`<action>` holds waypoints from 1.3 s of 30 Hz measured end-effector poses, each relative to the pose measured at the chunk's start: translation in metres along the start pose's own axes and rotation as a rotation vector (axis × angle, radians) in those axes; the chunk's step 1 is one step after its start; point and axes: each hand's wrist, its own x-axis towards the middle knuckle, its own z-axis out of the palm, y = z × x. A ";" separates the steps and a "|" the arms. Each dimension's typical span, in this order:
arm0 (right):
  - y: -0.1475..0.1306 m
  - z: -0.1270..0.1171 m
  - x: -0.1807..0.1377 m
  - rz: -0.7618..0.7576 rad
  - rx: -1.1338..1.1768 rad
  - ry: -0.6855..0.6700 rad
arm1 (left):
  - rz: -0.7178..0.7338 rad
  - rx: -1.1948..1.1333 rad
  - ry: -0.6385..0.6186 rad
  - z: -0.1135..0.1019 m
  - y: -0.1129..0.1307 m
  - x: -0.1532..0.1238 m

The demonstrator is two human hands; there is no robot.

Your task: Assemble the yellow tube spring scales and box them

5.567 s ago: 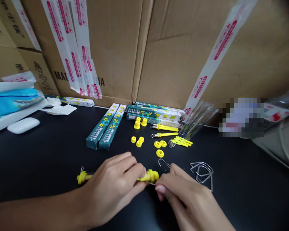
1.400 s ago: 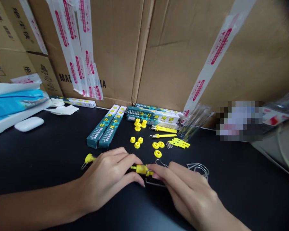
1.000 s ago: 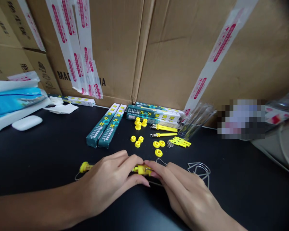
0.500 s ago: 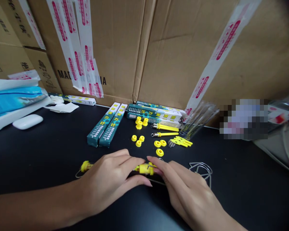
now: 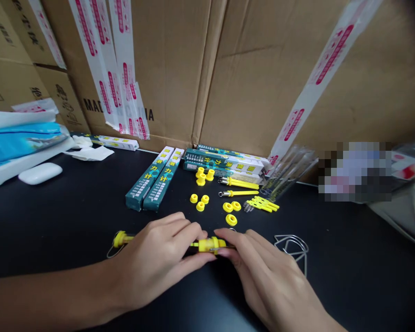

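Observation:
My left hand (image 5: 159, 260) is closed round the middle of a long yellow-ended tube (image 5: 119, 239) that lies across the black table (image 5: 55, 216). Its left cap with a wire hook sticks out past my hand. My right hand (image 5: 263, 272) pinches the tube's right yellow cap (image 5: 209, 244), where a thin metal wire shows. Beyond the hands lie several small yellow rings and caps (image 5: 231, 219) and yellow rods (image 5: 240, 184).
Two green boxes (image 5: 155, 184) lie side by side at the centre, more boxes (image 5: 224, 163) behind them. Bent wire hangers (image 5: 292, 244) lie to the right. A white case (image 5: 39, 173) and blue packets (image 5: 17, 143) are at left. Cardboard cartons (image 5: 256, 69) wall off the back.
Both hands stayed on the tube. It has turned and slid a little on the table, and my right fingers shifted along its right yellow cap.

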 end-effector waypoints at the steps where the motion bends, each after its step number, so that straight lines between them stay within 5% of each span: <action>1: 0.001 0.000 0.000 0.039 0.045 -0.007 | 0.013 0.012 0.004 0.000 0.000 0.000; 7: 0.003 0.005 -0.008 0.311 0.395 0.042 | 0.074 0.057 0.015 -0.004 0.003 0.002; 21: -0.002 0.004 -0.002 0.842 0.952 -0.090 | 0.152 0.042 -0.004 -0.004 0.009 0.004; 27: -0.002 0.005 -0.009 0.699 0.779 -0.108 | 0.069 0.026 -0.016 -0.005 0.011 0.005; 33: -0.003 0.005 -0.010 0.317 0.404 0.110 | 0.068 0.006 -0.090 -0.011 0.013 0.006; 39: -0.007 0.002 -0.009 0.317 0.361 0.048 | 0.060 0.052 -0.118 -0.012 0.014 0.005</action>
